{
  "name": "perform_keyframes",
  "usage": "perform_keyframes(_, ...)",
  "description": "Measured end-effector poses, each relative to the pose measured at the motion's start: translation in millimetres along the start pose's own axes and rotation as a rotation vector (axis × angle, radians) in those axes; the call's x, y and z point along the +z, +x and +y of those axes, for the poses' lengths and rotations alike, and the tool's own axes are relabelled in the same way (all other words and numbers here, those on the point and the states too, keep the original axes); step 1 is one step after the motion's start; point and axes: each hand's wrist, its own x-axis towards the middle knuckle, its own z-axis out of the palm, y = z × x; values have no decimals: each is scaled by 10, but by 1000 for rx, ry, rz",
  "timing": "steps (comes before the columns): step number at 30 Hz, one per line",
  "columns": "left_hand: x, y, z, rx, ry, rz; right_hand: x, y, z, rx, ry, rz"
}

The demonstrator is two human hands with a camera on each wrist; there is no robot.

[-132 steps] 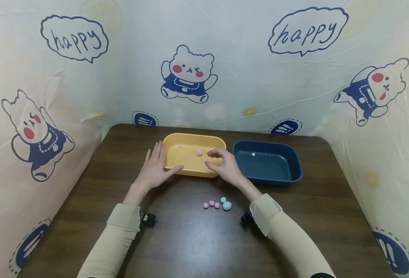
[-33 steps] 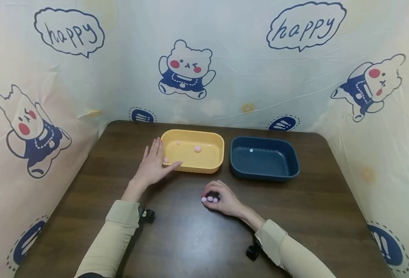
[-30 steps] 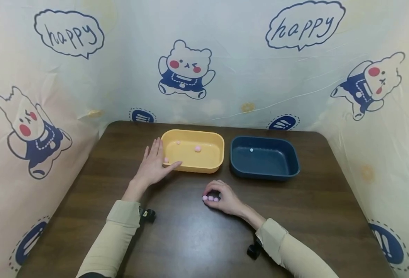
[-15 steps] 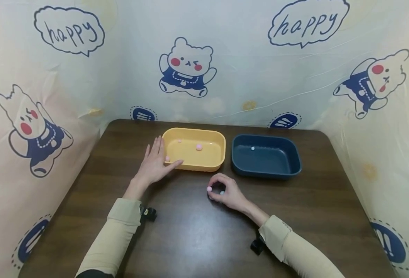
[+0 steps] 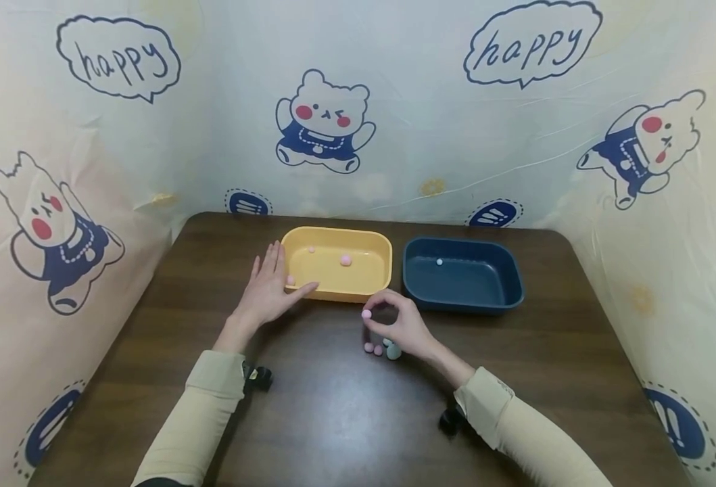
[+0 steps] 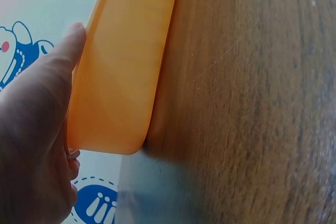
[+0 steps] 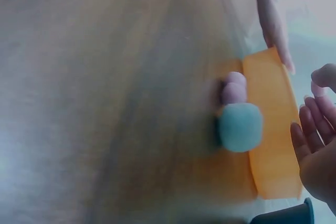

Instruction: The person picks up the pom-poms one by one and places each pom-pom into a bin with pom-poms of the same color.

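Between thumb and forefinger, my right hand pinches a small pink ball, raised off the table just in front of the yellow tray. Below it lie two pink balls and a larger light blue ball, with a smaller blue one partly hidden by the hand. My left hand rests on the tray's left front corner, fingers straight along the side and thumb over the front rim. Inside the tray are a larger pink ball and two smaller ones, one near the left fingers.
A dark blue tray stands right of the yellow one, with a small pale blue ball in it. Both are near the back of the brown wooden table. A printed curtain hangs behind and at the sides.
The right hand has gone from the yellow tray down to the row of balls, pinched the leftmost pink one and lifted it back toward the tray. The left hand has stayed in place.
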Motion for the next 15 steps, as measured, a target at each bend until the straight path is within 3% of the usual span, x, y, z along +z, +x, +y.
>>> perform_keyframes(6,8,6,8,18,4,5,-65,100,-36,-1,5,43)
perform_keyframes(15,-9,-28,20,8,-13,9,-112,279,-60,8,-11,45)
